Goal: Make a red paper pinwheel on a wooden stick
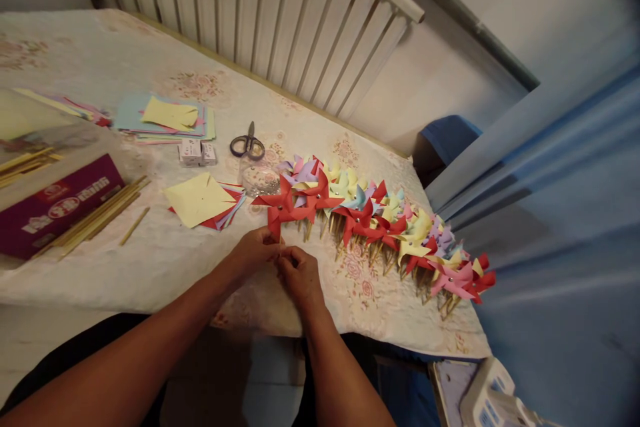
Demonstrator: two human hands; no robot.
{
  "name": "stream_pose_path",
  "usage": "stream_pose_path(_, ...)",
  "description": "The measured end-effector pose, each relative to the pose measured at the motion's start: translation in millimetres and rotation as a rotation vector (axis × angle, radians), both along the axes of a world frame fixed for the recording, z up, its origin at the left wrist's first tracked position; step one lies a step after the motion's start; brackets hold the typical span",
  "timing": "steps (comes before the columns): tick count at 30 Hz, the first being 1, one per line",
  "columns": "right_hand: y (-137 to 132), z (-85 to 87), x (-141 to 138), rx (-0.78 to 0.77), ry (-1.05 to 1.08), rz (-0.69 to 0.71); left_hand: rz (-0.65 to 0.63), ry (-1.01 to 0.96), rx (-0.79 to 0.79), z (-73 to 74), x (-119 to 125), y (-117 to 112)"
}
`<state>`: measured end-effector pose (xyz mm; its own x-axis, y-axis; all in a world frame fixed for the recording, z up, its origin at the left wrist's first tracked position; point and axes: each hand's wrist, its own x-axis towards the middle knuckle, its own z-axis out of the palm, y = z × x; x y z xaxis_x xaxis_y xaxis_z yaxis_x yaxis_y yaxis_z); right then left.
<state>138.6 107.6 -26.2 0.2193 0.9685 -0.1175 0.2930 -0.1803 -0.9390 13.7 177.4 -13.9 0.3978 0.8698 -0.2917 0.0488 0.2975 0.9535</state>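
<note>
My left hand (256,250) and my right hand (299,273) meet at the table's front edge, fingers pinched together around the stick of a red paper pinwheel (278,207). The pinwheel stands just above my fingertips. To its right a long row of finished pinwheels (390,223) in red, yellow, purple and pink lies across the flowered tablecloth (150,260). A yellow paper square (199,199) on a small pile of coloured squares lies left of my hands.
Scissors (247,143) and a clear round container (259,179) sit behind the pinwheels. Wooden sticks (97,217) lie beside a purple box (53,207) at left. More paper stacks (165,119) and two small white boxes (197,152) lie farther back. A radiator (260,13) lines the wall.
</note>
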Motion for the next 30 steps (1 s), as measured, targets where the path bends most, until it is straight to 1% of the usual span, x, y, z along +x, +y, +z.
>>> stream_pose_path(7, -0.2, 0.0, -1.0, 0.007, -0.024, -0.009, 0.000, -0.015, 0.011, -4.1, 1.5, -0.2)
stream_pose_path(16, -0.1, -1.4, -1.2, -0.004, 0.015, -0.010, 0.015, -0.029, -0.014, 4.4, 1.7, -2.6)
stream_pose_path(24, -0.2, -0.5, -1.4, 0.005, -0.014, -0.001, 0.021, -0.048, -0.019, -1.8, 1.9, -2.2)
stream_pose_path(30, -0.5, -1.9, -1.8, 0.005, 0.000, 0.000, 0.015, -0.080, -0.028, -2.6, 1.4, -2.6)
